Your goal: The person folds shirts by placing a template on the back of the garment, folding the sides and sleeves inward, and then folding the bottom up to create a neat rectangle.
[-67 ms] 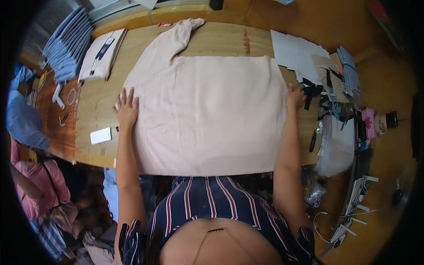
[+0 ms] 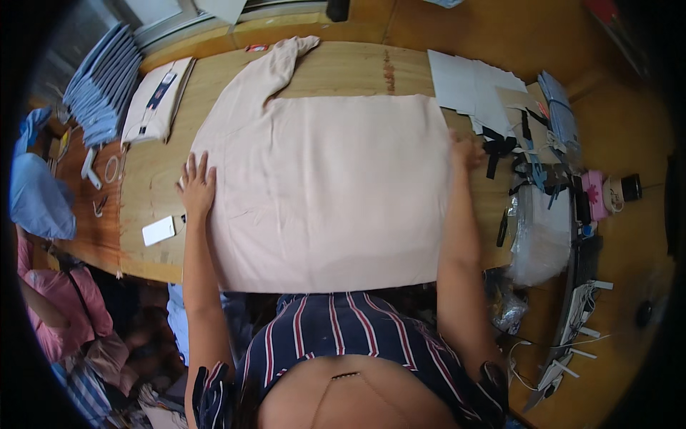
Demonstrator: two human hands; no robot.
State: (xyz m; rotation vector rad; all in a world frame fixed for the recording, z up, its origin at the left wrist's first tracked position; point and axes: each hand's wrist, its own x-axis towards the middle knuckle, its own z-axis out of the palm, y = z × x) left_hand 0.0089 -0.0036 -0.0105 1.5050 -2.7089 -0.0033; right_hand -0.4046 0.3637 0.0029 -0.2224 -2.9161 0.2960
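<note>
A pale pink long-sleeved sweater (image 2: 336, 193) lies spread flat across the table in front of me, its near edge hanging by my body. One sleeve stretches away from me toward the far left, ending near the table's back. My left hand (image 2: 197, 187) rests flat at the left side of the sweater, fingers spread. At its right edge, my right hand (image 2: 468, 152) has its fingers curled in and is slightly blurred; it appears to pinch the cloth there. Beside my left forearm lies a white phone-like rectangle (image 2: 158, 231) on the wood.
A folded cream garment with a dark tag (image 2: 157, 101) and a stack of folded blue garments (image 2: 103, 89) stand far left. White sheets (image 2: 471, 89), black straps (image 2: 498, 146) and clear plastic bags (image 2: 539, 236) lie along the right. A person in pink (image 2: 68, 307) is at lower left.
The whole view has shifted slightly, with the table a little lower and to the left. My right hand has moved a little along the sweater's right edge; the left stays flat.
</note>
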